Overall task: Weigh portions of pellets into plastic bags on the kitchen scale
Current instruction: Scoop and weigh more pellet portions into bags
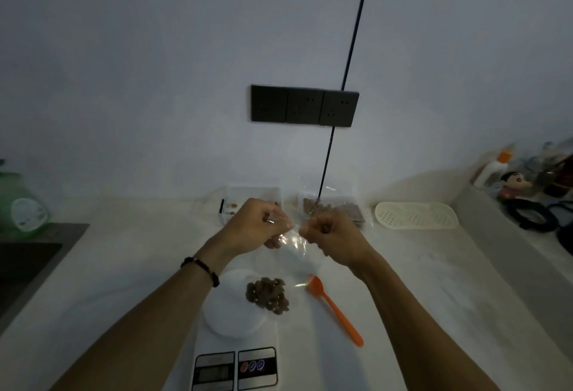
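A clear plastic bag (291, 259) hangs over the white kitchen scale (231, 325), and a clump of brown pellets (268, 294) in its bottom rests on the scale's round platform. My left hand (254, 225) and my right hand (335, 235) each pinch the bag's top edge, close together above the counter. Beside the scale on the right lies an orange spoon (336, 311). Behind my hands stand a clear container (254, 197) holding a few pellets and a bag of pellets (328, 207), partly hidden by my hands.
A white perforated tray (415, 215) lies at the back right. Bottles and a small figurine (511, 187) crowd the right ledge. A dark sink (24, 254) is at the left, with a green bottle (21, 201) behind it. Black wall sockets (305, 106) are on the wall.
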Motion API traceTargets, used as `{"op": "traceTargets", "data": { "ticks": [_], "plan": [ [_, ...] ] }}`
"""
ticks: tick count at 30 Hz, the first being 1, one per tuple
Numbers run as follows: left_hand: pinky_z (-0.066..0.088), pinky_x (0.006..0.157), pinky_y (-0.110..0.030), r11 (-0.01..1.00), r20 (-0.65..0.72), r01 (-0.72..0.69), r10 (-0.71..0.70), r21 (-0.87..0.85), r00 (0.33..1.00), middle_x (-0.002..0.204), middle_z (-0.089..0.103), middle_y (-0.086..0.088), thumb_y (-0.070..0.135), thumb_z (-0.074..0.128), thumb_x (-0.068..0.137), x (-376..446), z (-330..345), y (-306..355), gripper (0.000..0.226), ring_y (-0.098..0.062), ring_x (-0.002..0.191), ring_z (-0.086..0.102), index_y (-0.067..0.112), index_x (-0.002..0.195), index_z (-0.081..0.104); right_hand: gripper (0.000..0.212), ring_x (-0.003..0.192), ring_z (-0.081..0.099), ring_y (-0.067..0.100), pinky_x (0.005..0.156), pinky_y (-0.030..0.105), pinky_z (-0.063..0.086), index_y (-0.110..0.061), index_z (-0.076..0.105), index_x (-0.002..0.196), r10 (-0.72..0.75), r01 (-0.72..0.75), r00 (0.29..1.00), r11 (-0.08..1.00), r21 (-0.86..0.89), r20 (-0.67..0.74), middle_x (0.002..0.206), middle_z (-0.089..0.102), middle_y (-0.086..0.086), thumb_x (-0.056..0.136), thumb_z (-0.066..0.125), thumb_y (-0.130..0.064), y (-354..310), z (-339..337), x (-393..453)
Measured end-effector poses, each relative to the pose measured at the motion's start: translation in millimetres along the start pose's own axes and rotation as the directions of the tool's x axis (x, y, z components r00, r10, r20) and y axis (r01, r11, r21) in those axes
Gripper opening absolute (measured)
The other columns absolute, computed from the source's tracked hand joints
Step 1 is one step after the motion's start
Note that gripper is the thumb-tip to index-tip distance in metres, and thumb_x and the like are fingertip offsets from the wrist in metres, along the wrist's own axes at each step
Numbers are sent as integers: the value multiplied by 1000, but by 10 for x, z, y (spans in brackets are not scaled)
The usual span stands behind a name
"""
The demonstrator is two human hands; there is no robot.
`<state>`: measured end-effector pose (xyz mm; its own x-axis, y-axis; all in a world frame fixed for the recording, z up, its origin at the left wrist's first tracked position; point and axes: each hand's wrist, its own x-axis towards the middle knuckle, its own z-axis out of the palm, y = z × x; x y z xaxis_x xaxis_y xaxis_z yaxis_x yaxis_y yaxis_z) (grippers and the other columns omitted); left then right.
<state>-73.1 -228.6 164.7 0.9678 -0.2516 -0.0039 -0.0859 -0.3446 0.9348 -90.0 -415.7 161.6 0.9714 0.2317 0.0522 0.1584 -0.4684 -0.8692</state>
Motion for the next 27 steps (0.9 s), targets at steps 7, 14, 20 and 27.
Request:
{"op": "traceTargets", "data": {
  "ticks": [7, 14, 20, 27],
  "plan": [
    [53, 57, -26, 991, -96, 24, -36, -132, 995, 64, 64, -9, 8, 69, 86, -110, 126, -51, 6, -18, 57, 65, 3, 82, 71, 28, 50, 53, -3, 52, 15, 44, -5, 71, 78, 59, -60, 998, 998, 25, 33, 55, 62, -11, 94, 60, -25, 86, -172, -142],
    [50, 57, -24, 999, -22, 16, -17, -45, 1000, 62, 62, 3, 7, 69, 86, -134, 232, 23, 9, -12, 55, 61, 6, 77, 70, 32, 54, 57, -5, 54, 8, 43, 11, 66, 78, -72, 75, 997, 993, -93, 31, 62, 61, -14, 93, 59, -16, 28, -193, -168],
    [56, 61, -23, 998, -30, -45, 44, -35, 999, 73, 67, -8, 7, 68, 87, -152, 346, 81, 8, -13, 60, 65, -1, 88, 72, 29, 49, 49, 0, 53, 12, 40, -22, 61, 62, -139, 142, 990, 976, -163, 33, 54, 56, -13, 90, 64, -15, 31, -236, -151],
    [57, 63, -27, 993, -119, -65, 53, -99, 992, 69, 68, -6, 7, 59, 93, -173, 360, 38, 15, -17, 64, 68, 4, 84, 69, 28, 51, 49, 5, 53, 12, 40, 2, 65, 66, -127, 122, 990, 988, -91, -53, 63, 61, 19, 87, 68, -16, 188, -398, -186]
  ]
}}
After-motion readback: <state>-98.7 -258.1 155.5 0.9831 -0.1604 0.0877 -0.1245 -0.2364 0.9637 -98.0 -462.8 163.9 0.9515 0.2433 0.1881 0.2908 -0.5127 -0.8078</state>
